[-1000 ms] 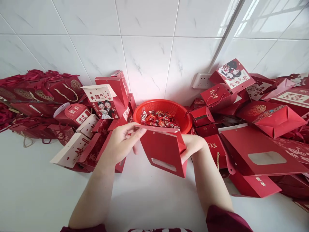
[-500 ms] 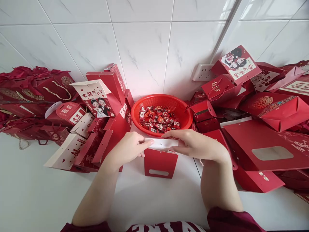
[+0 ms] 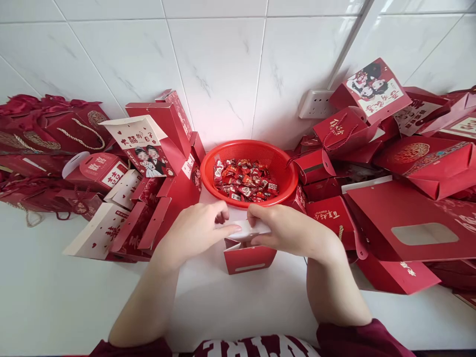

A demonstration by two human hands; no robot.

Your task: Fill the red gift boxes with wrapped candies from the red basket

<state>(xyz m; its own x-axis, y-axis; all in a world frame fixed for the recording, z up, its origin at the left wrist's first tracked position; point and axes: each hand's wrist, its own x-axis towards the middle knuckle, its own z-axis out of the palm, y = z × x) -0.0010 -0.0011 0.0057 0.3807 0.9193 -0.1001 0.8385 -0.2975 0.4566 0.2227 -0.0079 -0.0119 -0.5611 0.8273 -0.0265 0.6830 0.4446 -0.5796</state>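
A small red gift box with a slot-shaped window low on its front stands on the white tabletop, close to my body. Its white upper flap tilts up at the back, and a gap shows between flap and front panel. My left hand has its thumb laid along the flap's left part, the fingers curled behind. On the other side my right hand pinches the flap's right end between fingers and thumb. Just behind the box sits a red plastic basket with wrapped candies in it.
Red and white gift boxes crowd the left, with ribboned gift bags beyond them. More red boxes are piled at the right, near a wall socket. A white tiled wall closes off the back.
The box's front has tipped, its top edge now lower and nearer me, so a gap shows at the top. My right hand has shifted slightly left, its fingers more curled.
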